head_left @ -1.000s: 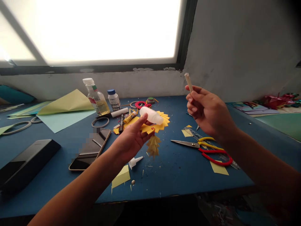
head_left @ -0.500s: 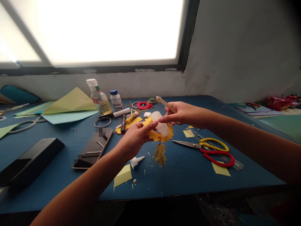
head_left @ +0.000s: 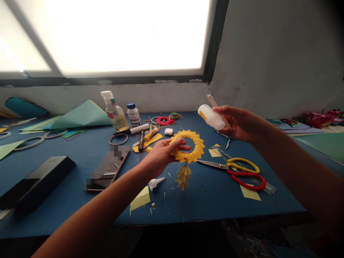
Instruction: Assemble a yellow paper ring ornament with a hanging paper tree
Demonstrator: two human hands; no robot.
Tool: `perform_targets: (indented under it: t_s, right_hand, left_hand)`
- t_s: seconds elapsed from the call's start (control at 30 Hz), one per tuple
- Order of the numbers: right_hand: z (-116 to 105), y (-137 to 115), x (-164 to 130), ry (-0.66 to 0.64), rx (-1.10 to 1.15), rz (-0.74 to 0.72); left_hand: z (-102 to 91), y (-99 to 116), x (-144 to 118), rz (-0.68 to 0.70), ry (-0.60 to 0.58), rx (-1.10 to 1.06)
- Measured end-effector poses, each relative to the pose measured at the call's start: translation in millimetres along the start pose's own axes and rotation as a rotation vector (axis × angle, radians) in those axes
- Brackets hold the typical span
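Observation:
My left hand grips the left side of a yellow folded-paper ring, its thumb on the front and fingers showing through the hole. From the ring's bottom hangs a pale yellow pleated paper leaf on a short red thread. Up to the right, my right hand is closed around a small white translucent bottle, tilted with its narrower end down to the right. A thin wooden stick is also held in that hand, behind the bottle. On the table below lies a white nozzle cap.
Scissors with yellow and red handles lie right of the ring, over a clear ruler. A phone and a black box are at left. A glass bottle and a blue-capped bottle stand near the wall.
My right hand has moved up and right, carrying the white bottle and stick away from the paper ring. The ring now faces the camera, still in my left hand.

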State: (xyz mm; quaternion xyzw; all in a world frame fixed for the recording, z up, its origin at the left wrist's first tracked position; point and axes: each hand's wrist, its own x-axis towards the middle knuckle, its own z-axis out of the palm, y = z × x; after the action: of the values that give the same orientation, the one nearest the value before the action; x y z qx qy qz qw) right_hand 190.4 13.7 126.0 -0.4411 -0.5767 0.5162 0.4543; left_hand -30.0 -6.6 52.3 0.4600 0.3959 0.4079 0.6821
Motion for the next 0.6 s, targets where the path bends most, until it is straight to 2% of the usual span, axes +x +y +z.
perform_targets:
  t_s: [0.07, 0.17, 0.2, 0.27, 0.37, 0.43, 0.5, 0.53, 0.57, 0.6]
  right_hand:
    - [-8.8, 6.2, 0.7, 0.021, 0.125, 0.149]
    - [-15.9, 23.3, 8.0, 0.028, 0.246, 0.241]
    - [-16.5, 30.5, 11.2, 0.025, 0.277, 0.263]
    - [-15.2, 45.4, 17.2, -0.001, 0.326, 0.314]
    - [-10.3, 63.5, 21.8, -0.065, 0.369, 0.392]
    - [-7.0, 70.4, 21.5, -0.109, 0.373, 0.422]
    - [-4.0, 73.5, 19.1, -0.131, 0.37, 0.43]
    - [-2.4, 74.2, 17.4, -0.128, 0.366, 0.432]
    - [-0.6, 74.7, 15.6, -0.118, 0.361, 0.437]
    - [1.4, 75.1, 13.7, -0.109, 0.355, 0.443]
  left_hand:
    - [1.5, -3.7, 12.7, -0.083, -0.021, -0.004]
    - [1.5, -16.3, 37.2, -0.138, -0.019, 0.15]
    - [1.2, -21.5, 45.4, -0.145, -0.03, 0.266]
    - [0.6, -30.3, 60.0, -0.148, -0.005, 0.365]
    - [-0.7, -32.6, 74.5, -0.109, 0.038, 0.526]
    - [-3.2, -25.4, 75.5, -0.034, 0.082, 0.635]
    - [-7.9, -13.8, 66.0, 0.106, 0.141, 0.751]
    - [-11.0, -7.4, 56.7, 0.261, 0.161, 0.923]
    - [-14.4, -1.3, 44.7, 0.325, 0.154, 1.094]
    - [-17.8, 4.2, 30.6, 0.286, 0.113, 1.234]
